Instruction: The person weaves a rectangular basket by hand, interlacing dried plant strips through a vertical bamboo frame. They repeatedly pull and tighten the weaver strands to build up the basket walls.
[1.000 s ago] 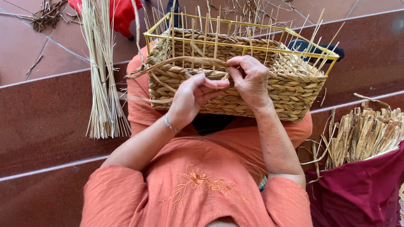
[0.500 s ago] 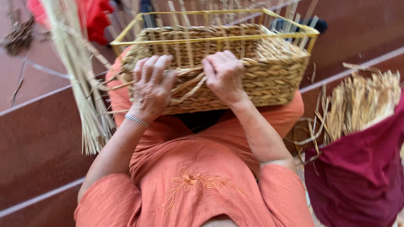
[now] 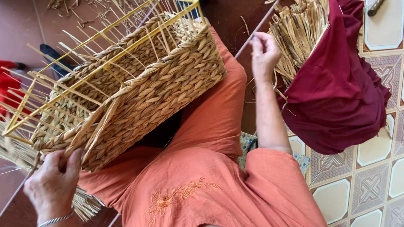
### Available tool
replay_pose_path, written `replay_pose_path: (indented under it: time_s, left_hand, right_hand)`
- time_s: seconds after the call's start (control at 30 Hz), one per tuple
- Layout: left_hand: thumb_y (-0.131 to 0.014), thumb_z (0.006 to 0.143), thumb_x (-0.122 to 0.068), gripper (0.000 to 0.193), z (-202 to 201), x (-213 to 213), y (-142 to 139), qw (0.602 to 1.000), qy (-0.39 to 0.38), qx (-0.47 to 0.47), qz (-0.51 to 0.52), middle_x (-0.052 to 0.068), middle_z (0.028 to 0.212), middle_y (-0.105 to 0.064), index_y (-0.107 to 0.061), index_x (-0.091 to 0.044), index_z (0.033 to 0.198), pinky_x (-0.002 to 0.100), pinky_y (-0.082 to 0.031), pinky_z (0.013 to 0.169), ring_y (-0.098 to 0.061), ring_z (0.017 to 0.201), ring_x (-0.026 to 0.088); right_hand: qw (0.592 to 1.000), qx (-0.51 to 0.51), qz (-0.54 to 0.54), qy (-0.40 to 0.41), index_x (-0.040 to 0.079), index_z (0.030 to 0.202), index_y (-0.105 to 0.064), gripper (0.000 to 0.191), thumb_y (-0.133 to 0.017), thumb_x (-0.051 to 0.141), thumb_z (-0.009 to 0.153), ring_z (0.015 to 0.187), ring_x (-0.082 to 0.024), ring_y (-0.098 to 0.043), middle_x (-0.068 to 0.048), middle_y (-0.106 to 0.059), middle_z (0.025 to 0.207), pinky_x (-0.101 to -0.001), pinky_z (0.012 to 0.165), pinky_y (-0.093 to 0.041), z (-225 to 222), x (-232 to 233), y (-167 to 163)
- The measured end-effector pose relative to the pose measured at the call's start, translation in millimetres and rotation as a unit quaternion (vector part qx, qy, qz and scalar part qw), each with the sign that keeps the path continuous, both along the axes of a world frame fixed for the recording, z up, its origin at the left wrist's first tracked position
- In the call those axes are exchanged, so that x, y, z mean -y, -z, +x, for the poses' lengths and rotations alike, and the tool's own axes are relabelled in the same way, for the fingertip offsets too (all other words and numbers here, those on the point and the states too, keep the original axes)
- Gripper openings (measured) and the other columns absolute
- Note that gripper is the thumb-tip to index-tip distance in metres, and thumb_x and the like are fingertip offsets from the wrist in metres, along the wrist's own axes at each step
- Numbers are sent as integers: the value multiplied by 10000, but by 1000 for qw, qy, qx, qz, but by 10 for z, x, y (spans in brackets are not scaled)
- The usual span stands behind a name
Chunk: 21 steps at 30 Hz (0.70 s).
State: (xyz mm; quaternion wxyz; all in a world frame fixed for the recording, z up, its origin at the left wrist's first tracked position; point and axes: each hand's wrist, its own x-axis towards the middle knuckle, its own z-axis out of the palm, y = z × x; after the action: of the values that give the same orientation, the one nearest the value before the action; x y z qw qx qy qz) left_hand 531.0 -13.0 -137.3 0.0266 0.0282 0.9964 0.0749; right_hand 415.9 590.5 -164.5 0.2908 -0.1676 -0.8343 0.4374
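Basket: woven straw basket (image 3: 139, 90) on a yellow wire frame (image 3: 84, 73), tilted across the person's lap, loose stakes sticking up.
Left hand: left hand (image 3: 52, 185) grasps the basket's near lower corner, fingers curled over the plaited rim.
Right hand: right hand (image 3: 264, 52) well apart from the basket, pinching strands at the straw bundle (image 3: 299, 33).
Bundle wrap: maroon cloth (image 3: 336, 92) on the tiled floor (image 3: 374, 176).

Left hand (image 3: 52, 185): low at the person's left, fingers curled in a grip, thumb up, bangle at wrist | Right hand (image 3: 264, 52): raised and reached out to the right, fingers loosely pinched | Right forearm: bare, extended, elbow bent at sleeve
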Motion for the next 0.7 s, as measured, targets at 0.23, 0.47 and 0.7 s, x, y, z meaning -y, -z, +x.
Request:
replay_pose_path:
  time_s: [0.23, 0.47, 0.7]
  left_hand:
    - [-863, 838, -391, 589, 184, 722, 239, 993, -39, 106, -13, 134, 756, -715, -690, 63, 1171, 350, -580, 603, -696, 636, 216]
    - [-905, 813, -323, 659, 248, 759, 70, 997, -6, 60, 43, 176, 918, -712, -656, 82, 1269, 332, -560, 672, -680, 789, 227]
    - [-836, 1018, -44, 237, 35, -516, -726, 972, 74, -141, 171, 156, 1191, -698, -682, 8, 1190, 288, -542, 904, -663, 1034, 226]
  right_hand:
    - [924, 162, 342, 52, 126, 927, -815, 65, -774, 102, 883, 837, -305, -668, -119, -700, 893, -432, 698, -522, 280, -806, 557]
    - [906, 232, 346, 69, 123, 894, -758, 37, -759, 95, 870, 931, -319, -628, -125, -637, 979, -453, 764, -525, 35, -933, 707]
    - [933, 21, 359, 7, 83, 950, -699, 113, -799, 87, 897, 991, -266, -576, -87, -638, 1023, -470, 840, -494, -1, -538, 316]
